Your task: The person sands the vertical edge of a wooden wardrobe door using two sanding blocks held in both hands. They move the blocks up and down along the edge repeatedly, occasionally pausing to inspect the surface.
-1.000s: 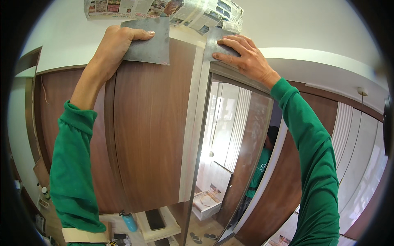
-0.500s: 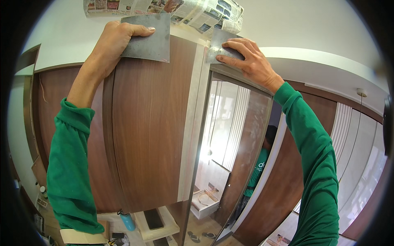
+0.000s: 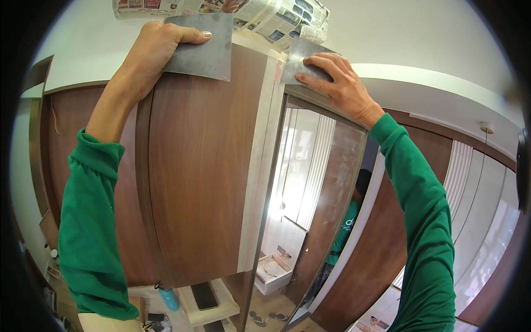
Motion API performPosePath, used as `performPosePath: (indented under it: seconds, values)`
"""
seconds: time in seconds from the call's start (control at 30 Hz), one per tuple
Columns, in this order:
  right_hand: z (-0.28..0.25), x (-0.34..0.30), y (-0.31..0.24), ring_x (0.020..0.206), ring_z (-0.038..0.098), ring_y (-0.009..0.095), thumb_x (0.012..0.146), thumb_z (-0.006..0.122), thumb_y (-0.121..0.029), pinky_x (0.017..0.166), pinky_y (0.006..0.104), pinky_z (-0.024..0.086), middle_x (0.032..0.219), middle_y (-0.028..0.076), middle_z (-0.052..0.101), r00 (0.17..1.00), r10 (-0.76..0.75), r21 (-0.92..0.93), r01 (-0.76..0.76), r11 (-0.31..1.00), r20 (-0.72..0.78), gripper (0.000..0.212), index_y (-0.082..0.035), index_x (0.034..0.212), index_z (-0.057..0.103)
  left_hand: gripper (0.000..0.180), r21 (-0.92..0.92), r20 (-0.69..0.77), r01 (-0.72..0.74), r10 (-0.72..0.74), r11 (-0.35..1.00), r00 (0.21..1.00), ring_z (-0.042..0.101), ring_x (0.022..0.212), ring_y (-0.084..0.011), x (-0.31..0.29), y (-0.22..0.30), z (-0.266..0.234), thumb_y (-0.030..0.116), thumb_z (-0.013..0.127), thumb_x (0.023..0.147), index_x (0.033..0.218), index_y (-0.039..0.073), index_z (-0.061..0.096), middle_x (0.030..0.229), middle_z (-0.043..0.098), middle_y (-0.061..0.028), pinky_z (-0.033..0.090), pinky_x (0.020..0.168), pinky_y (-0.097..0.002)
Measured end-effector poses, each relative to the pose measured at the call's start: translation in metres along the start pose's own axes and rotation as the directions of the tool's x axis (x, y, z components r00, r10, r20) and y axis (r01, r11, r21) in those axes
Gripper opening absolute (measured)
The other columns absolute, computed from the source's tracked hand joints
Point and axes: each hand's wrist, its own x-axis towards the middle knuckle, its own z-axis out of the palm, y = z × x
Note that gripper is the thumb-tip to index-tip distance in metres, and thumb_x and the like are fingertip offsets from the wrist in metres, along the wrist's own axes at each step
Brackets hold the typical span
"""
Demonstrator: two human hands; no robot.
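Note:
My left hand (image 3: 146,58) grips a flat grey metal putty blade (image 3: 207,58), its thumb lying across the blade's face. This blade is in front of the top of a brown wood-grain panel (image 3: 202,166). At the upper middle, my right hand (image 3: 351,91) holds a second metal putty blade (image 3: 294,60), fingers spread over its face. The second blade is at the upper end of a pale corner strip (image 3: 260,127), above the frame of a mirrored door (image 3: 315,193). I cannot tell whether either blade carries any filler.
Printed newspaper (image 3: 279,22) covers something above the panel. In the mirrored door's area, a person in a green shirt (image 3: 345,227) is partly visible. Below stand a blue bottle (image 3: 170,299) and a pale padded seat or board (image 3: 227,310) bearing a dark rectangular object (image 3: 204,296).
My left hand and its blade are slightly higher in the picture. My right hand and its blade have barely shifted, staying by the corner. Both hands keep their grip.

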Motion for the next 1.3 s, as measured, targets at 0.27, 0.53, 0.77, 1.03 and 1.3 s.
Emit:
performPosePath:
  seconds: [0.27,0.53,0.77,1.03,1.3]
  values:
    - [0.008,0.012,0.010,0.133,0.053,0.026,0.072,0.066,0.016,0.116,0.0433,0.049,0.143,0.000,0.057,0.999,0.050,0.008,-0.050,0.999,0.009,0.085,-0.041,0.136,0.066,0.036,0.023,-0.001,-0.022,0.022,1.000,1.000,0.067,0.079,-0.0180,-0.001,-0.001,-0.002,0.027,0.075,0.088,0.098,-0.008,0.073,0.088,0.071,-0.0134,0.054,0.076,-0.0296]
    - [-0.001,0.005,0.004,0.134,0.053,0.027,0.069,0.066,0.016,0.116,0.0420,0.049,0.142,0.001,0.058,0.992,0.103,0.020,-0.105,0.994,0.078,0.085,-0.038,0.135,0.068,0.036,-0.050,0.000,-0.025,0.025,0.998,1.000,0.067,0.078,-0.0182,0.001,-0.005,-0.001,0.025,0.076,0.087,0.098,-0.009,0.073,0.087,0.072,-0.0139,0.054,0.075,-0.0299]
    - [-0.014,0.006,-0.013,0.134,0.053,0.027,0.073,0.066,0.013,0.113,0.0429,0.049,0.141,0.001,0.058,0.997,0.044,0.042,-0.047,0.998,0.068,0.079,-0.036,0.134,0.069,0.037,-0.044,0.001,0.001,-0.001,0.999,1.000,0.068,0.080,-0.0194,0.002,-0.004,-0.003,0.026,0.076,0.087,0.100,-0.009,0.073,0.090,0.071,-0.0150,0.054,0.075,-0.0309]
    - [0.004,0.004,-0.025,0.133,0.053,0.027,0.075,0.072,0.005,0.111,0.0436,0.048,0.140,0.002,0.058,0.999,0.025,0.048,-0.026,0.999,0.029,0.073,-0.035,0.136,0.068,0.038,-0.034,-0.017,-0.019,0.019,0.999,1.000,0.068,0.081,-0.0204,-0.001,-0.001,-0.001,0.026,0.075,0.087,0.101,-0.009,0.073,0.091,0.071,-0.0153,0.055,0.077,-0.0322]
    - [-0.016,-0.007,-0.026,0.135,0.051,0.028,0.074,0.074,0.007,0.113,0.0445,0.047,0.140,0.002,0.057,0.994,0.029,0.036,-0.033,0.999,0.104,0.075,-0.034,0.136,0.068,0.035,0.014,0.015,-0.027,0.027,1.000,1.000,0.068,0.079,-0.0131,0.003,-0.009,-0.004,0.027,0.073,0.092,0.100,-0.007,0.076,0.088,0.073,-0.0090,0.054,0.079,-0.0269]
